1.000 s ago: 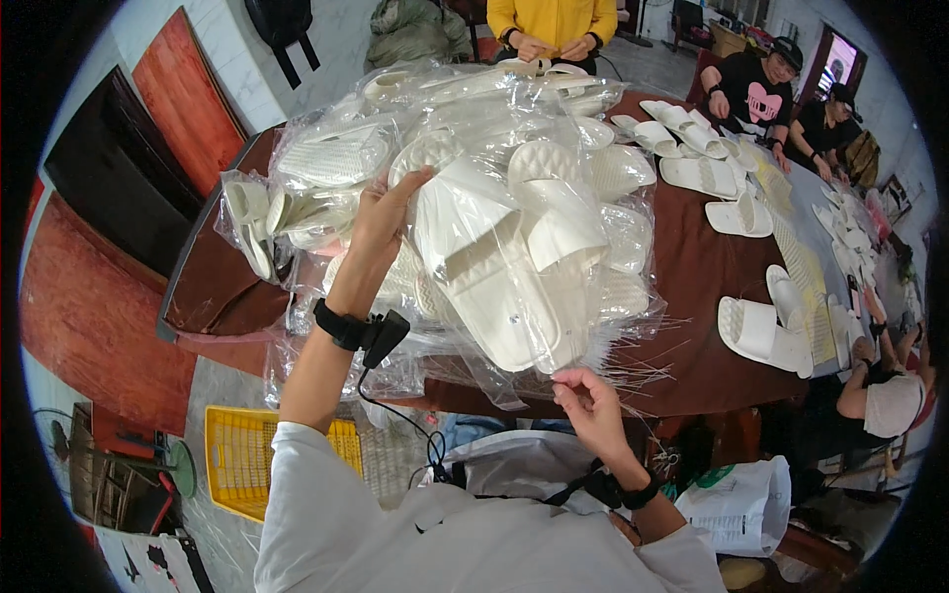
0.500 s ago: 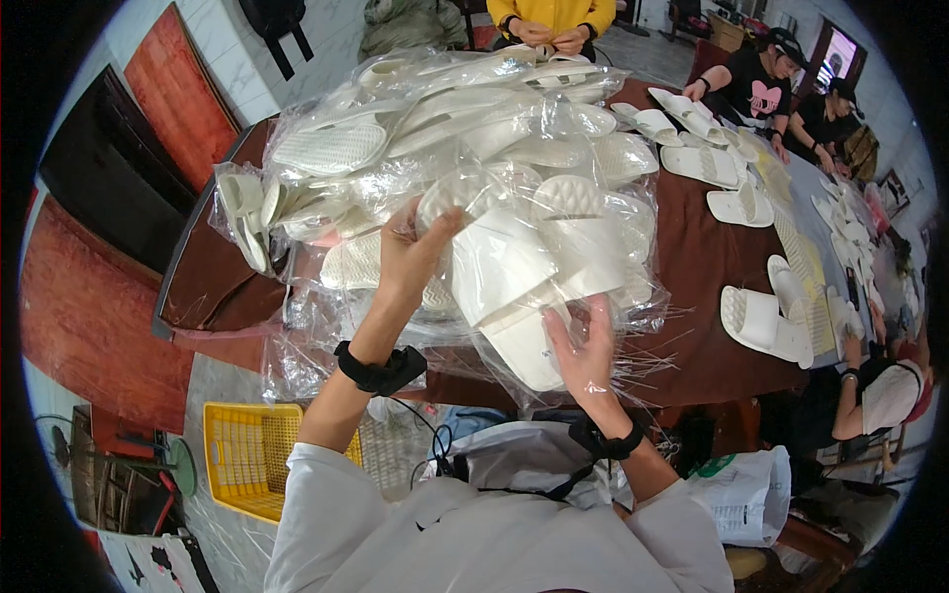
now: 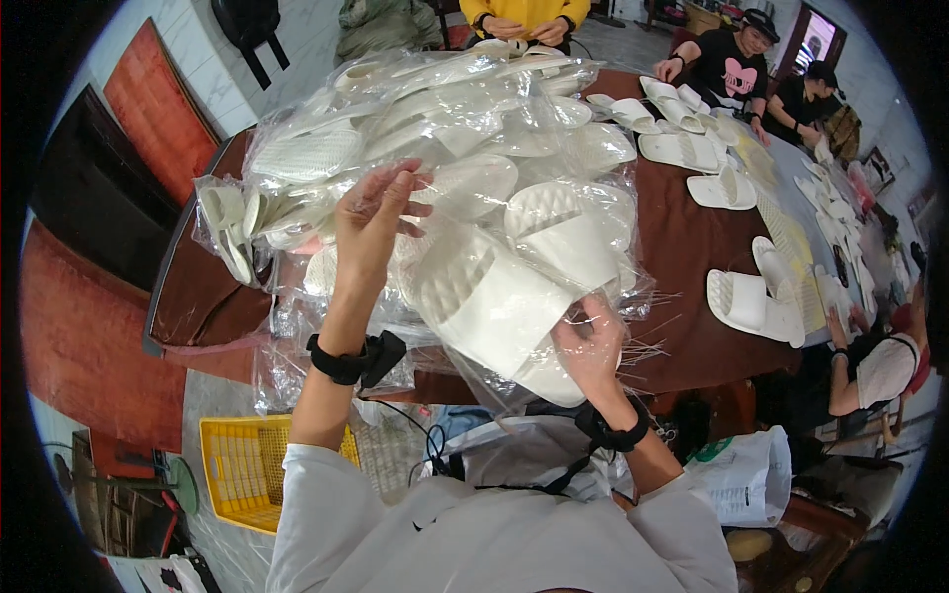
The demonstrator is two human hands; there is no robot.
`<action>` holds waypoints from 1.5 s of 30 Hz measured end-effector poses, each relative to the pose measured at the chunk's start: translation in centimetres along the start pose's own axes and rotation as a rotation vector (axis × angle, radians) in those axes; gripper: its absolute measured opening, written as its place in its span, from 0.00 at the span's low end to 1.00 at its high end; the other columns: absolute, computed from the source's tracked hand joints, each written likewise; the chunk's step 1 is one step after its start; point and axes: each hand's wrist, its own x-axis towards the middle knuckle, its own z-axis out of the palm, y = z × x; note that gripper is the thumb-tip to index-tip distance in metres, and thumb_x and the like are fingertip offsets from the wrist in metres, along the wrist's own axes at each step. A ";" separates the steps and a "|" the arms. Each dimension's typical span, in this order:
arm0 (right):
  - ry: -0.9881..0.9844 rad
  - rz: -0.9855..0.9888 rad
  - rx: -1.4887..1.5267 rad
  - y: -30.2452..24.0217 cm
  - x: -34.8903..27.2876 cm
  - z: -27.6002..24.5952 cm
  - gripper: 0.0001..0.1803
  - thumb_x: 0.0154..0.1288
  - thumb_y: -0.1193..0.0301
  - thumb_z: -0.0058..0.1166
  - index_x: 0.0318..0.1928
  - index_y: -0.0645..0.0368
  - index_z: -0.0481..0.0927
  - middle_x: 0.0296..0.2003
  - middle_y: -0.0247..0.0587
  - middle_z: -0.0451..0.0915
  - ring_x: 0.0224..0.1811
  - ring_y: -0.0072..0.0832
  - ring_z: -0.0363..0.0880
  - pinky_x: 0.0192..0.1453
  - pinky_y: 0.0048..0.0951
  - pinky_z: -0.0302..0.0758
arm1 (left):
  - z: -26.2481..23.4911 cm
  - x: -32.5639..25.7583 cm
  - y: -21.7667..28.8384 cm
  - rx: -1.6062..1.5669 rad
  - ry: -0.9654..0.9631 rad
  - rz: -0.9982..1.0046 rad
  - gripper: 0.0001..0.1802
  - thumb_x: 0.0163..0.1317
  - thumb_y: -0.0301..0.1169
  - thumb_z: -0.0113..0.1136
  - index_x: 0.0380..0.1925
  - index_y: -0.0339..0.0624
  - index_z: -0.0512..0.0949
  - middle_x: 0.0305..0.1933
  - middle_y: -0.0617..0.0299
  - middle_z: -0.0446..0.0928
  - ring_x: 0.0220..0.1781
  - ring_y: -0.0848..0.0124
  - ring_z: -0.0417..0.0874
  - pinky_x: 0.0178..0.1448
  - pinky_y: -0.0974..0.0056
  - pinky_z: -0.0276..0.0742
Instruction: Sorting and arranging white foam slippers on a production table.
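Note:
A pair of white slide slippers in a clear plastic bag (image 3: 504,296) is held up in front of me, over the near edge of the dark brown table (image 3: 692,247). My left hand (image 3: 371,222) pinches the bag's upper left part, fingers closed on the plastic. My right hand (image 3: 588,341) grips the bag's lower right corner from below. Behind the bag lies a big heap of bagged white slippers (image 3: 435,128).
Loose white slippers (image 3: 751,301) lie on the table at the right. Other people (image 3: 732,59) work at the far side and at the right edge. A yellow crate (image 3: 242,469) stands on the floor lower left; a white plastic bag (image 3: 746,479) hangs lower right.
My right hand rose from below the table edge to the bag's lower corner. The bagged pair tilted and shifted lower right, and my left hand slid to its upper left.

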 end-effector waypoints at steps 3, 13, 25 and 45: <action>0.001 -0.065 -0.025 0.5 -0.8 -0.6 0.14 0.52 0.81 0.61 0.42 0.66 0.79 0.31 0.42 0.78 0.31 0.26 0.77 0.36 0.26 0.73 | -0.7 0.6 0.6 -0.018 0.026 0.055 0.16 0.70 0.37 0.58 0.51 0.40 0.81 0.42 0.60 0.85 0.33 0.74 0.85 0.31 0.71 0.78; 0.118 0.184 0.145 4.1 -2.0 -2.8 0.15 0.66 0.80 0.53 0.53 0.66 0.74 0.37 0.34 0.79 0.36 0.19 0.77 0.40 0.22 0.74 | -8.6 2.7 5.5 -0.140 0.471 0.235 0.23 0.69 0.41 0.59 0.61 0.46 0.73 0.54 0.66 0.78 0.48 0.74 0.78 0.48 0.69 0.73; 0.053 -0.027 -0.143 6.2 5.8 1.5 0.18 0.62 0.75 0.53 0.50 0.70 0.68 0.43 0.63 0.72 0.43 0.56 0.72 0.50 0.46 0.70 | -13.4 -5.5 5.5 0.650 0.440 0.759 0.33 0.68 0.35 0.53 0.69 0.31 0.60 0.75 0.46 0.59 0.77 0.57 0.58 0.79 0.52 0.50; -0.395 0.444 0.450 4.7 0.4 -14.1 0.21 0.73 0.64 0.53 0.59 0.65 0.76 0.49 0.40 0.82 0.50 0.24 0.80 0.54 0.27 0.76 | -0.9 -2.4 0.6 -0.295 0.062 0.055 0.16 0.72 0.35 0.56 0.55 0.39 0.76 0.44 0.54 0.82 0.32 0.74 0.83 0.27 0.71 0.78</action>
